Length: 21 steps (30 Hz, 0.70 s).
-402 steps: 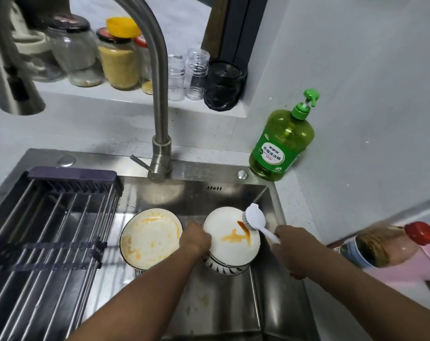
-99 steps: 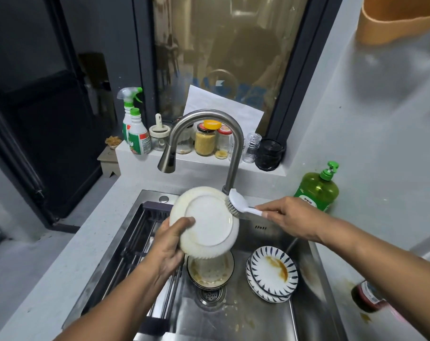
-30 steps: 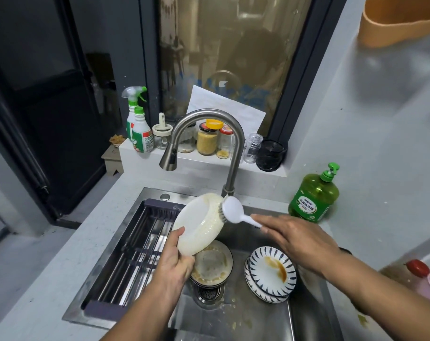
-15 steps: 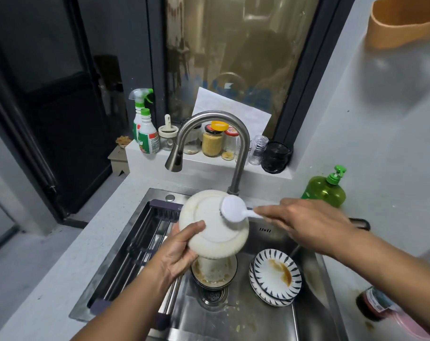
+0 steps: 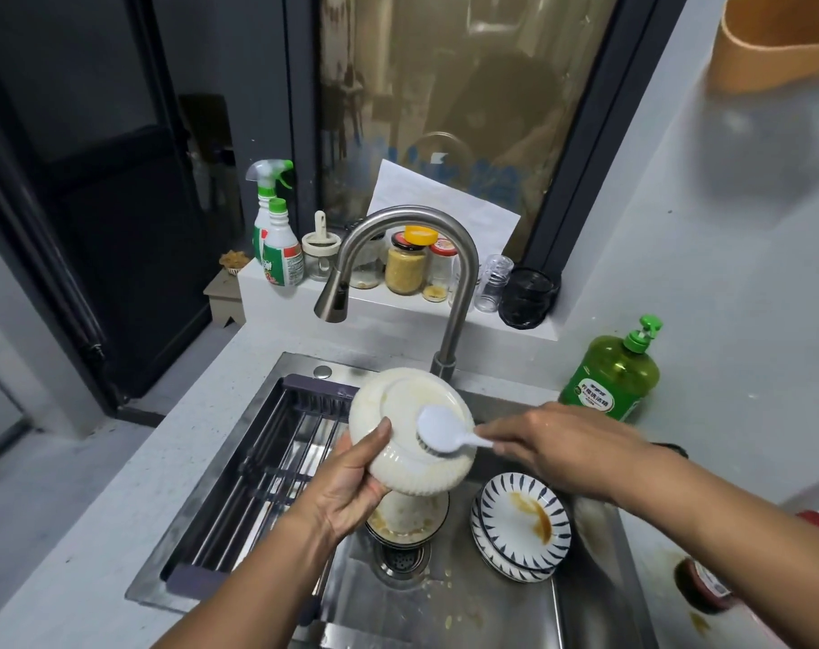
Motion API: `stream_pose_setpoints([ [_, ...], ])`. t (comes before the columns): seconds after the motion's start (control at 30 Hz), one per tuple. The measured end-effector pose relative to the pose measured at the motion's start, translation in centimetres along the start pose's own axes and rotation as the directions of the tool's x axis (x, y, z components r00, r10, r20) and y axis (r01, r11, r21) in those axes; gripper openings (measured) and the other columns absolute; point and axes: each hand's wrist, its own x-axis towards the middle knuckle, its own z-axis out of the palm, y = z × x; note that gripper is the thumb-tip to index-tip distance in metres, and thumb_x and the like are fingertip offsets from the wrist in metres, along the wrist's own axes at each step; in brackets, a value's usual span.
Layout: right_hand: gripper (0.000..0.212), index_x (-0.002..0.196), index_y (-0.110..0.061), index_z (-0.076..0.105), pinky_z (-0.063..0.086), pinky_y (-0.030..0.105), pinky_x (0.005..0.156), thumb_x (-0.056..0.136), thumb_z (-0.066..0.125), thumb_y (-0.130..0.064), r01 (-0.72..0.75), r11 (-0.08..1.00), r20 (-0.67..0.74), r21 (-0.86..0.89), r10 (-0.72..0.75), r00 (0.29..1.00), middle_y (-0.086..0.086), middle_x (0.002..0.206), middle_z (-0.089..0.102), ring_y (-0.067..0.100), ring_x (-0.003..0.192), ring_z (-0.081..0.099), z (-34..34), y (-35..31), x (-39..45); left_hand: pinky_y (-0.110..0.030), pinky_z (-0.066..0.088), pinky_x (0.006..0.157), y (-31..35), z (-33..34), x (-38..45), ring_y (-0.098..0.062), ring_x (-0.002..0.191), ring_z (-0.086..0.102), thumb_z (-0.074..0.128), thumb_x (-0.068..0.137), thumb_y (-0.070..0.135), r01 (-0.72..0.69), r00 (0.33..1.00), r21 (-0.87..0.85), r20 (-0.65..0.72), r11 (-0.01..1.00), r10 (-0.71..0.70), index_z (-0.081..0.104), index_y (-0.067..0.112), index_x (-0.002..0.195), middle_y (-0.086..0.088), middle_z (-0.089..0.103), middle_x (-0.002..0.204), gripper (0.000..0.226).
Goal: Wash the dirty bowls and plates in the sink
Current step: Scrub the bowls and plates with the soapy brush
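Since half a second ago the brush head has slid from the upper middle of the bowl's underside down toward its lower right edge, and my view has tipped a little nearer the sink.

My left hand (image 5: 351, 491) grips the cream bowl (image 5: 409, 430) from below, thumb curled over its rim and fingers wrapped behind it, holding it tilted with its base facing me above the basin. My right hand (image 5: 562, 445) pinches the handle of the white dish brush (image 5: 440, 433), fingers closed round the thin stem; its bristles press against the bowl's base.

Directly beneath the bowl, another dirty bowl (image 5: 409, 519) sits over the drain (image 5: 400, 562), smeared yellow inside. Just to its right lies a stack of blue-striped plates (image 5: 520, 524), the top one streaked with brown sauce. All of this is inside the steel sink (image 5: 491, 620), whose left half carries a roll-up drying rack (image 5: 257, 480).

The curved faucet (image 5: 407, 260) rises behind the bowl. A green soap bottle (image 5: 611, 379) stands on the counter to the right. On the ledge behind are spray bottles (image 5: 276, 236) and jars (image 5: 405, 267). At the right edge a dark object lies on the counter, possibly a sauce bottle; it is too cut off to tell.
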Motion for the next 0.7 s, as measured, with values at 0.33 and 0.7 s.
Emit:
stream_pose_setpoints([
  [0.33, 0.034, 0.136, -0.055, 0.044, 0.052, 0.033, 0.078, 0.103, 0.041, -0.049, -0.072, 0.997, -0.059, -0.042, 0.069, 0.996, -0.009, 0.118, 0.068, 0.018, 0.102, 0.063, 0.5, 1.4, 0.5, -0.056, 0.057, 0.090, -0.9, -0.2, 0.5, -0.038, 0.119, 0.064, 0.076, 0.070, -0.008, 0.001, 0.997, 0.083, -0.077, 0.997, 0.005, 0.049, 0.008, 0.142, -0.024, 0.065, 0.130, 0.078],
  [0.7, 0.032, 0.134, -0.055, 0.041, 0.052, 0.042, 0.089, 0.102, 0.036, -0.054, -0.078, 0.997, -0.086, 0.013, 0.078, 0.993, -0.004, 0.125, 0.065, 0.027, 0.116, 0.060, 0.0, -0.1, 1.8, -0.052, 0.058, 0.090, -2.3, -0.3, 0.8, -0.038, 0.117, 0.065, 0.072, 0.075, -0.010, 0.050, 0.996, 0.192, -0.079, 0.980, -0.035, 0.053, 0.005, 0.135, -0.024, 0.066, 0.127, 0.065],
])
